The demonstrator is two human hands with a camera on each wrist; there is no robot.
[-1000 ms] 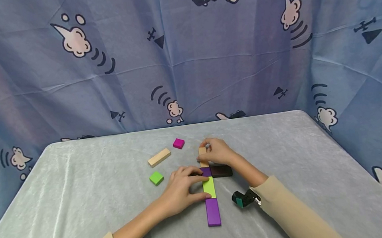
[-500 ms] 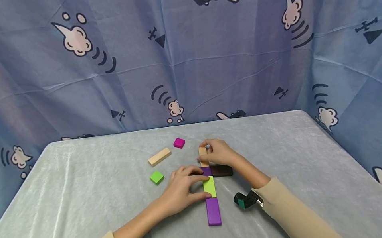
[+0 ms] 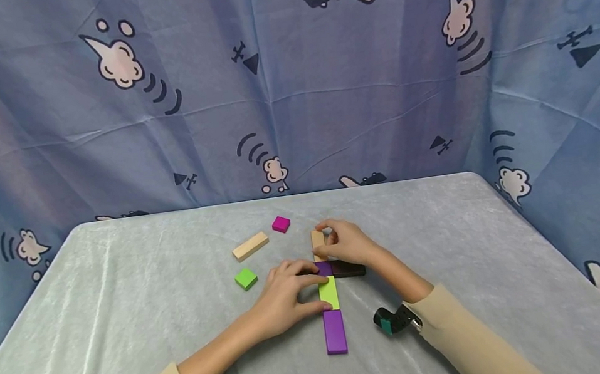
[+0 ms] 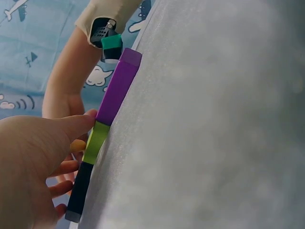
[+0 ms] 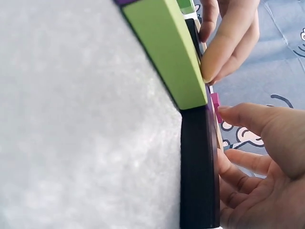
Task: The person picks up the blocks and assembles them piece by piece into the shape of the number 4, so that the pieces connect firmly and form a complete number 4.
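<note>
Block row [image 3: 332, 299] on a grey-covered tabletop [image 3: 483, 238], before a patterned blue curtain [image 3: 379, 94]. Left hand [image 3: 283, 300]: grip holding the lime block [image 3: 331, 290]. Right hand [image 3: 349, 245]: grip pinching the wooden block [image 3: 317, 239] at the row's far end.

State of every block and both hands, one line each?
Lime block, flat in row
Near purple block, flat in row
Small purple block, in row
Right dark block, flat, crosswise
Left dark block, partly hidden
Lined-up wooden block, in row
Loose wooden block, lying slanted
Green block, lying loose
Magenta block, lying loose
Left hand, fingers touching lime block
Right hand, fingers around lined-up wooden block
</note>
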